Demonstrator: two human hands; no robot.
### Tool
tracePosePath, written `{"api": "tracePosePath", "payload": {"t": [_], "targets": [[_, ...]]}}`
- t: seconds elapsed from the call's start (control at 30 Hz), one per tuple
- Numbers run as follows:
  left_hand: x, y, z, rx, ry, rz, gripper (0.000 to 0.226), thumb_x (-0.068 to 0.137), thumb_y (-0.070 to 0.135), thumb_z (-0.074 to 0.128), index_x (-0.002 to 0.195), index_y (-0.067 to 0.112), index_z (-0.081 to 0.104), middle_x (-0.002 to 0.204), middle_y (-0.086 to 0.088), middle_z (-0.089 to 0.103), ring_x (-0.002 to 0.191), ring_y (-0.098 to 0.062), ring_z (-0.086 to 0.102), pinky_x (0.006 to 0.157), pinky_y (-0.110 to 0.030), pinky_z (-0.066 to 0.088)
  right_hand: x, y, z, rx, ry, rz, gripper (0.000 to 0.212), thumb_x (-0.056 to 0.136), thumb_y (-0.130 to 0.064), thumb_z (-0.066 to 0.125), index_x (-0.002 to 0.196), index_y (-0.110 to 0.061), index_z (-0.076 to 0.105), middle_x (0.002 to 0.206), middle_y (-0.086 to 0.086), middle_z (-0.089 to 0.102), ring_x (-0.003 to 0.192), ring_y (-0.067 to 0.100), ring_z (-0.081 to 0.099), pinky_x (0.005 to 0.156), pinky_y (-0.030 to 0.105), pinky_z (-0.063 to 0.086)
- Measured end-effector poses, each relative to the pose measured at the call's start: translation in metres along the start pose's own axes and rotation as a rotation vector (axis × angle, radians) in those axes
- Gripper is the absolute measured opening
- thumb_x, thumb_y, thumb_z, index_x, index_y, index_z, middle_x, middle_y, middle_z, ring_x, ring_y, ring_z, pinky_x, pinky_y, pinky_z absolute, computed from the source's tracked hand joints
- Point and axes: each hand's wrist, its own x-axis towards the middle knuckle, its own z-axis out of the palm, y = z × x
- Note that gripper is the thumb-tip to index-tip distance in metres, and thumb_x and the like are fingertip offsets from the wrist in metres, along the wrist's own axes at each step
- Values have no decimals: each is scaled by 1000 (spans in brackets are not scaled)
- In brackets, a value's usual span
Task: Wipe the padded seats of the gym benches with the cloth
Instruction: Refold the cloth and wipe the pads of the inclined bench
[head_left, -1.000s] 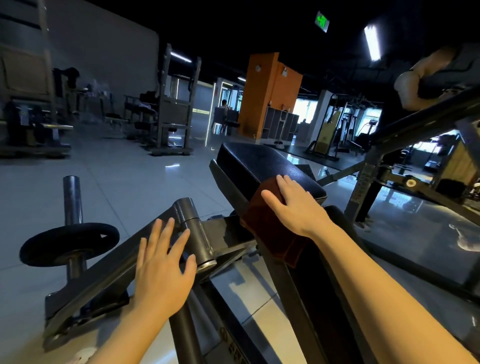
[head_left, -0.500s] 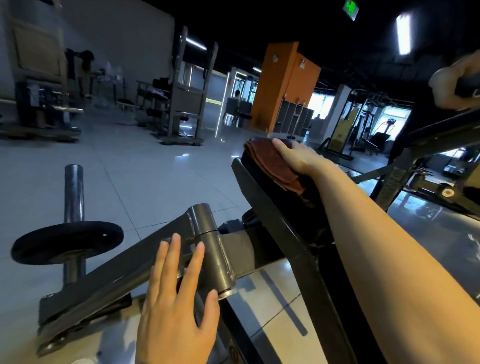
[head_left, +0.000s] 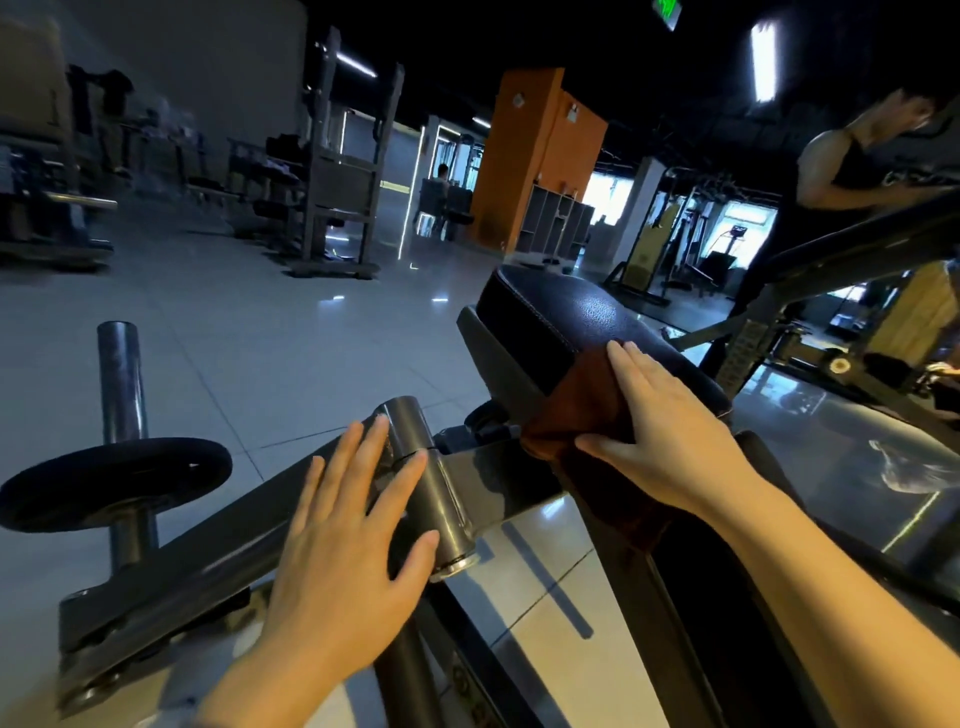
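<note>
The padded seat (head_left: 587, 327) rises ahead and right of centre, with the cloth (head_left: 582, 410) draped over its near left edge and the right hand (head_left: 670, 431) flat on top of the cloth. Left of the seat, the left hand (head_left: 348, 525) lies on the frame arm (head_left: 208, 545), its fingers against the pivot tube (head_left: 426, 483). Farther left, a weight plate (head_left: 114, 483) sits on an upright peg (head_left: 122, 384). A person (head_left: 831, 171) stands behind at far right.
</note>
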Motion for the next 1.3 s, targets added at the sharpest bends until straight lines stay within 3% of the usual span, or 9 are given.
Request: {"api": "tracePosePath", "payload": {"t": [0.23,0.37,0.63,0.7,0.8,0.87,0.97,1.03,1.3], "targets": [[-7,8,5,-97,32,-44,62,86,54,38,144,32,35,158,-2,21,148,-18,2,109,-56,19,52,-38,8,-92,128,156,94,80,-63,65,148,-11,26,149,9,38,137,28,37,106,47,41],[-8,7,5,-89,46,3,64,83,53,41,143,33,34,158,-3,20,148,-20,4,119,-40,5,109,-65,6,-81,113,270,96,75,-68,68,141,-6,35,140,14,47,126,34,48,94,47,46],[-6,5,1,-70,4,-43,65,86,49,38,147,32,25,163,3,7,149,-13,-3,118,-31,-4,160,-102,6,-36,176,298,92,83,-59,65,145,0,32,143,21,44,130,38,44,106,52,40],[-5,6,1,-22,8,-54,66,85,50,37,147,29,26,163,6,2,149,-13,-4,121,-41,11,144,-96,6,-47,178,219,90,86,-55,65,149,-4,26,148,19,38,135,36,38,108,50,38],[0,6,-2,0,-15,-55,66,84,51,37,144,26,33,157,3,21,148,-13,-3,102,-51,30,98,-75,7,-76,167,132,99,81,-52,72,152,-9,17,152,13,33,140,31,32,111,47,35],[-1,9,-5,-31,-50,-77,65,86,51,36,146,26,32,156,-1,25,148,-10,-6,104,-50,25,59,-59,6,-91,172,123,104,77,-54,73,152,-12,15,154,11,31,141,29,31,114,44,32],[-7,12,-7,-123,-68,-126,65,87,57,22,147,32,19,160,6,5,143,-1,-23,114,-42,2,5,-32,5,-106,137,114,105,80,-58,69,154,-12,11,159,10,22,146,27,24,118,42,25],[-9,13,-7,-141,-59,-132,65,87,59,19,147,33,16,159,8,0,141,1,-27,113,-39,-3,-22,-17,6,-92,124,113,102,83,-58,65,155,-12,9,161,10,19,148,25,20,120,40,23],[-12,12,0,-115,-64,-96,65,88,53,32,148,31,22,160,5,7,147,-9,-15,103,-53,21,4,-13,7,-70,85,166,98,86,-64,54,152,-4,13,157,15,24,144,32,23,117,42,23]]}}
